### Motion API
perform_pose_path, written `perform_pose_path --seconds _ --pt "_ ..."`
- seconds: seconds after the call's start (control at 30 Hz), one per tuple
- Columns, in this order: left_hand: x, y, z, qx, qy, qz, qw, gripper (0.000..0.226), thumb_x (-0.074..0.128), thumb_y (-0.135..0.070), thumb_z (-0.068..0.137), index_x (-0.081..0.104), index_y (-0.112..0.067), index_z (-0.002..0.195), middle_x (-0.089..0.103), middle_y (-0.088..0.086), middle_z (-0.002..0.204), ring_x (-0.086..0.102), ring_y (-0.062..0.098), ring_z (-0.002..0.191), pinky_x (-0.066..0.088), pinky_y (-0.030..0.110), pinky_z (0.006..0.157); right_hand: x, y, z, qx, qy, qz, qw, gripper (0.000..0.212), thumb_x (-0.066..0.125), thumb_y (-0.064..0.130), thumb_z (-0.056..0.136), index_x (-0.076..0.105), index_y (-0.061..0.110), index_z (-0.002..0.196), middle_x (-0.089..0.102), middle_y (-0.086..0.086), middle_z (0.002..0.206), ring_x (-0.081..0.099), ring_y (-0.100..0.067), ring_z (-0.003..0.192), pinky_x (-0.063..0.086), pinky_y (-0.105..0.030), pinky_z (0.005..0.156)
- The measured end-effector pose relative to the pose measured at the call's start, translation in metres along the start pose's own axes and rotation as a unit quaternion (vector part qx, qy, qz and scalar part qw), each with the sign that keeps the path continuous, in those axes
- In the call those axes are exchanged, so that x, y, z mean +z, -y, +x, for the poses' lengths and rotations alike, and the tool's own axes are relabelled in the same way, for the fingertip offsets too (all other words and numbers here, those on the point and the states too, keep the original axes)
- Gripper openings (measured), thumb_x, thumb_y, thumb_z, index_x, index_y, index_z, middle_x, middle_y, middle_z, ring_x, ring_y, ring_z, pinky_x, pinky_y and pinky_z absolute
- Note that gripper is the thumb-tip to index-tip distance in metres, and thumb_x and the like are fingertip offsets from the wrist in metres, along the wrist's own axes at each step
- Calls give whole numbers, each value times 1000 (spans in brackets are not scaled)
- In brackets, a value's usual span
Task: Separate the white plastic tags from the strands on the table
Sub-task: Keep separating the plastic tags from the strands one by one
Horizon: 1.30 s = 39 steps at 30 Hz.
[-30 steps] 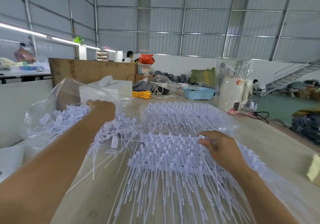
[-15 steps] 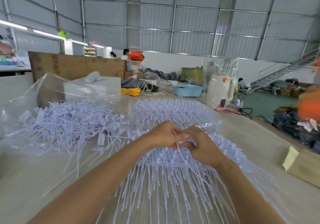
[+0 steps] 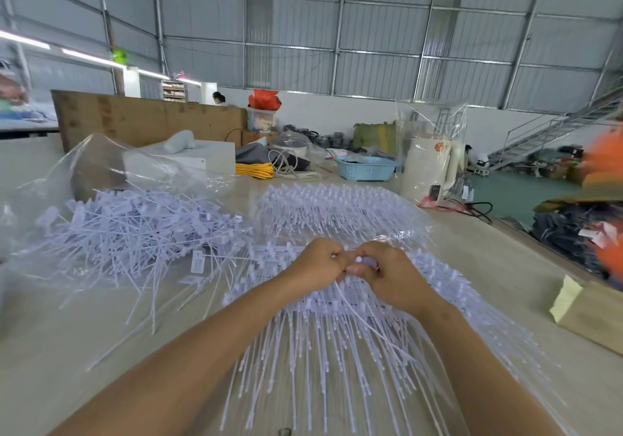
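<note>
A wide sheet of joined white plastic tags [image 3: 337,341] lies on the table in front of me, its long strands fanning toward me. My left hand [image 3: 318,263] and my right hand [image 3: 387,273] meet over its upper edge, both pinched on one white tag [image 3: 360,260] whose thin strand curves down between my wrists. A loose heap of separated tags [image 3: 135,230] lies to the left on clear plastic. Another joined sheet [image 3: 333,206] rests farther back.
A white box [image 3: 188,159], yellow cord [image 3: 254,169], a blue basket [image 3: 365,167] and a wrapped white jug [image 3: 428,169] stand at the back. A cardboard box [image 3: 586,314] sits at the right edge. A wooden board [image 3: 145,118] stands behind.
One second ago my left hand was on the loose heap at the left; it came across to my right hand. Both now pinch a tag, and my view has shifted slightly.
</note>
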State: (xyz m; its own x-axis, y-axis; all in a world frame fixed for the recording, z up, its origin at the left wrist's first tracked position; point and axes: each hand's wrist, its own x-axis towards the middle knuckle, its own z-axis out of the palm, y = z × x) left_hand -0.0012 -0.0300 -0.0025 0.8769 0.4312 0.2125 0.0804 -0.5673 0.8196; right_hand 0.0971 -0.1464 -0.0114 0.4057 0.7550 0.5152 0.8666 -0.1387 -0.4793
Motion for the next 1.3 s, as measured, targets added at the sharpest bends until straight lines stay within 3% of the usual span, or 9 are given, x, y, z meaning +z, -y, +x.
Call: perform_pose_path --seconds 0.3,0.43,0.5,0.6,0.77,0.87,0.97,1.13,1.3 --pt "-10 -15 0 -40 17 26 999 40 50 -20 97 49 -14 57 43 -3 47 37 8 42 27 21 45 -4 9 2 -73 -30 -8 997 14 71 9 80 68 -3 86 65 -14 82 54 -18 74 37 -13 67" --pt "-28 -20 -4 -54 144 -169 974 41 42 -13 100 43 -15 59 33 -7 40 24 7 38 13 23 43 -17 -6 -3 -62 -24 -36 997 8 66 -4 81 63 -10 77 59 -20 78 55 -25 73 38 -25 66" --pt "-39 -25 -4 -18 163 -268 949 34 43 -17 96 42 -13 63 34 -7 43 25 5 38 13 21 42 -27 -13 -5 1 -101 8 995 7 64 0 85 64 -7 82 59 -13 80 55 -14 69 39 -12 64" --pt "-45 -30 3 -8 67 -416 907 25 45 -22 96 46 -12 73 38 -7 45 25 3 36 18 15 35 -36 -12 -2 67 -226 91 968 9 61 10 89 65 3 86 58 2 72 50 2 59 36 -5 57" --pt "-50 -20 12 7 -137 -521 843 20 47 -24 99 54 -12 85 39 -8 46 21 4 36 17 16 36 -39 -1 1 83 -225 342 909 10 58 15 92 64 11 86 49 7 52 45 -7 51 43 -20 54" --pt "-47 -16 11 -18 -144 -392 909 19 56 -24 95 62 -11 84 46 -2 54 26 5 36 21 17 36 -30 9 1 83 -168 435 881 10 58 16 90 67 15 86 53 6 57 48 -9 53 44 -22 53" --pt "-26 -13 7 -68 -53 -224 971 34 56 -44 91 67 -13 86 55 0 56 35 5 34 27 16 37 -15 20 2 49 -107 372 921 8 62 26 85 70 28 84 63 11 69 56 -8 64 48 -20 57" --pt "-9 -16 6 -66 57 -274 958 67 33 -75 77 62 -17 90 49 8 59 37 12 42 29 17 43 -6 29 2 28 -80 372 924 10 63 13 85 70 20 89 71 6 81 65 -13 73 56 -27 67" --pt "-9 -20 5 -19 51 -274 960 56 41 -69 80 52 -15 78 57 5 54 47 11 42 37 20 46 -3 23 3 70 -87 326 939 9 66 3 83 69 3 92 63 -2 63 54 -7 52 48 -16 53"
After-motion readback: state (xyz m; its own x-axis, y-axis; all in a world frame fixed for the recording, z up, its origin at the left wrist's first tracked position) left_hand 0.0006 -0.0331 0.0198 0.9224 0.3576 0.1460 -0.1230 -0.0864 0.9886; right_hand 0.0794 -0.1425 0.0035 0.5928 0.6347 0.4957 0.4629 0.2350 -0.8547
